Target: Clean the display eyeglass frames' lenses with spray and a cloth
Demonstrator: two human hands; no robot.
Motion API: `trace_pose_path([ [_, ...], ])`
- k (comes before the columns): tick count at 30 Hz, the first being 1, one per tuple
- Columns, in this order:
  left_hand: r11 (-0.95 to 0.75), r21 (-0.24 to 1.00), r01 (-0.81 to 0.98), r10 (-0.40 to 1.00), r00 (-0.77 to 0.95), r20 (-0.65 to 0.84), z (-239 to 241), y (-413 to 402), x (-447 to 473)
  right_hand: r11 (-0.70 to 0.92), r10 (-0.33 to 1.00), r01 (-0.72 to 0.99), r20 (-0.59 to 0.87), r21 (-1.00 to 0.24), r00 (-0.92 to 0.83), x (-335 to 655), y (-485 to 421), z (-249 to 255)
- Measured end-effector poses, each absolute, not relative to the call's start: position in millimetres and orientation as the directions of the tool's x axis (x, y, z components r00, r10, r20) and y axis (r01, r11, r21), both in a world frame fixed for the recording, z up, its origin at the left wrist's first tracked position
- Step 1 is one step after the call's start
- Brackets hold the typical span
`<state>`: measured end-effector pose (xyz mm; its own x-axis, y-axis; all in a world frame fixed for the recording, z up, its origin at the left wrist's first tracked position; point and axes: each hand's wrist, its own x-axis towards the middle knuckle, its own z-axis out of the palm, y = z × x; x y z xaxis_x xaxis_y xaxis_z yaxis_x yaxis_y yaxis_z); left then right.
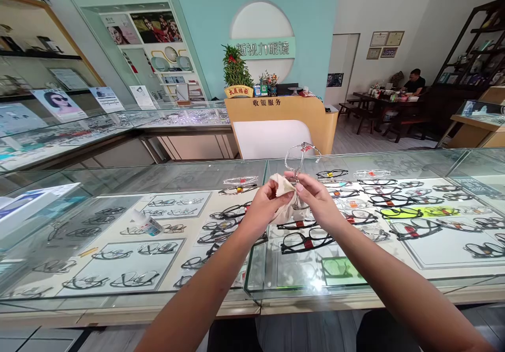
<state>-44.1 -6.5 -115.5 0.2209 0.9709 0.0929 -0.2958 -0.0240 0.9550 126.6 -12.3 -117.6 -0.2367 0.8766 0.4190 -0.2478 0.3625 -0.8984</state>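
Both my hands are raised together over the glass display counter [236, 170]. My left hand [265, 204] is closed on a cream cleaning cloth [284, 191], which is bunched around the lower part of a pair of clear-framed eyeglasses [294, 158]. My right hand [315, 197] pinches the same eyeglasses near their middle, with one rim standing upright above the fingers. A small red label shows near the top of the frame. The lower lens is partly hidden by the cloth and fingers.
A white bottle [147, 222] stands on the counter's glass at left, with a white box [33, 207] farther left. Rows of eyeglasses [307, 240] lie under the glass. A wooden cashier desk [276, 111] stands ahead; a person [415, 82] sits at a table far right.
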Motion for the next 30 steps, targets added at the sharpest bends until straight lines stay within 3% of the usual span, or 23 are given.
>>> trace_pose_path([
  [5, 0.058, 0.972, -0.226, 0.941, 0.338, 0.023, -118.7, -7.2, -46.4, 0.440, 0.852, -0.203, 0.478, -0.875, -0.214, 127.1, -12.3, -118.2],
  [11, -0.098, 0.972, -0.212, 0.934, 0.317, 0.164, -115.7, -13.6, -41.6, 0.385, 0.873, -0.255, 0.439, -0.887, -0.213, 124.2, -13.4, -120.5],
  [15, -0.144, 0.980, -0.140, 0.932, 0.313, 0.182, -114.3, -18.1, -39.9, 0.360, 0.889, -0.238, 0.410, -0.902, -0.206, 124.3, -13.8, -122.0],
  [23, -0.154, 0.975, -0.161, 0.905, 0.373, 0.205, -112.7, -18.5, -46.9, 0.468, 0.858, -0.117, 0.482, -0.876, -0.175, 129.8, -14.6, -117.2],
  [30, -0.161, 0.978, -0.133, 0.891, 0.407, 0.202, -112.2, -13.9, -46.9, 0.297, 0.904, -0.309, 0.370, -0.903, -0.213, 133.1, -7.6, -118.5],
])
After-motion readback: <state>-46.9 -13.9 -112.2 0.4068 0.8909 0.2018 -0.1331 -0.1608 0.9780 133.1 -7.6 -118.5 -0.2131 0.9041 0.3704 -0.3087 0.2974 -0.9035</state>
